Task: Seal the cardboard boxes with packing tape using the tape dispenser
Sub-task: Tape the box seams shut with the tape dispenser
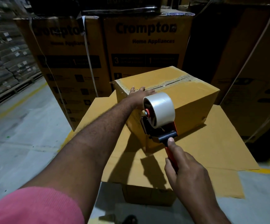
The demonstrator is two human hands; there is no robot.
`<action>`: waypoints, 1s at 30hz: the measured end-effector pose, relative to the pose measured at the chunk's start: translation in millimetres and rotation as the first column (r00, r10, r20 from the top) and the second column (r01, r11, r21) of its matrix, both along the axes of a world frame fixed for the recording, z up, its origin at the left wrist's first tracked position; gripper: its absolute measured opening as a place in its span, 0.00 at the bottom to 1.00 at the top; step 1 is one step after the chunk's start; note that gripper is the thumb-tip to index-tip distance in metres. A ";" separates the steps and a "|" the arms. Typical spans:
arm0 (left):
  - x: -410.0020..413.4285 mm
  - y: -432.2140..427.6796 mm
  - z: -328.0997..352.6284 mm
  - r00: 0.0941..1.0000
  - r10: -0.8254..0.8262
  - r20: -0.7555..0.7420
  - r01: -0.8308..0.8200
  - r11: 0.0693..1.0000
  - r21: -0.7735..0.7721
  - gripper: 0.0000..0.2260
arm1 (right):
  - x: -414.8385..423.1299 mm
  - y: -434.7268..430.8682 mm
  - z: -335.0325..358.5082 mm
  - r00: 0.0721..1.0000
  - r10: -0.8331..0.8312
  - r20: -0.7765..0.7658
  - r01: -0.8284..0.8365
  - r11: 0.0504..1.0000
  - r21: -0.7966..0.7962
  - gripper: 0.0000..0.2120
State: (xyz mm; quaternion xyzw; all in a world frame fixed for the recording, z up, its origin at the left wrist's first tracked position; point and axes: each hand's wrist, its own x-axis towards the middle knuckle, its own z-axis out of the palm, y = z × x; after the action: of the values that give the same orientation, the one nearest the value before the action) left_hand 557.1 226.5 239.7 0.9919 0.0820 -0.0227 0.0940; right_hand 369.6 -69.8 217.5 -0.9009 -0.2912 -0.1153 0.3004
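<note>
The step in hand is the start of a tape run on the small cardboard box (192,101), which stands on a wider, flatter carton (220,143) on the warehouse floor. The left hand (139,92) lies flat on the box top at the near-left end of the centre seam (168,84), fingers straight and spread, apparently pressing the flaps down. The right hand (184,165) grasps the tape dispenser (160,126) by its red handle, fingers curled round it and the thumb stretched forward to the black crosspiece. The tape roll (159,109) rides upward, and the dispenser's front end is low against the near side face of the box, below the top edge. Whether the tape's free end already sticks to the cardboard cannot be told, as the roll hides the contact. The seam looks glossy and ragged, perhaps carrying an older strip, but the dim light leaves this uncertain.

The next move probably calls for anchoring the tape on the side face, then drawing the dispenser up over the edge and along the seam towards the far end. The left hand would need to clear that line while holding the flaps level. Tall printed cartons (145,46) stand just behind the box.
</note>
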 end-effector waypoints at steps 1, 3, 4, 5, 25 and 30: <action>-3.2 -4.0 2.8 0.999 -0.039 -0.022 0.040 0.999 0.035 0.34 | 0.7 1.1 -1.8 0.999 0.010 -0.034 -0.010 1.000 0.008 0.34; -10.5 -8.6 11.1 0.997 -0.068 -0.021 0.068 0.997 0.041 0.33 | 3.0 0.2 -6.8 0.999 0.032 -0.040 -0.032 0.999 -0.007 0.34; -11.5 -9.4 10.5 0.997 -0.072 -0.012 0.072 0.997 0.038 0.32 | 1.9 -0.2 -7.1 0.999 0.035 -0.029 -0.035 0.999 -0.018 0.34; -9.6 -6.4 8.6 0.997 -0.073 -0.017 0.074 0.997 0.036 0.31 | 0.6 -0.8 -8.7 0.999 0.032 -0.022 -0.033 0.999 -0.014 0.35; -24.5 -20.1 6.7 0.996 -0.078 -0.039 0.081 0.994 0.079 0.39 | -10.8 15.8 -8.2 0.992 -0.040 -0.118 0.042 0.999 0.013 0.30; -28.7 -22.5 13.7 0.998 -0.056 -0.031 0.056 0.998 -0.002 0.35 | -8.8 23.7 6.7 0.976 -0.051 -0.212 0.065 0.996 0.062 0.26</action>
State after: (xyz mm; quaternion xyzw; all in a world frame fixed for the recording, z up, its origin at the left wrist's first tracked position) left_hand 528.4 204.0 253.4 0.9933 0.0557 -0.0407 0.0924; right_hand 360.7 -46.0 224.2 -0.9054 -0.2271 -0.0381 0.3568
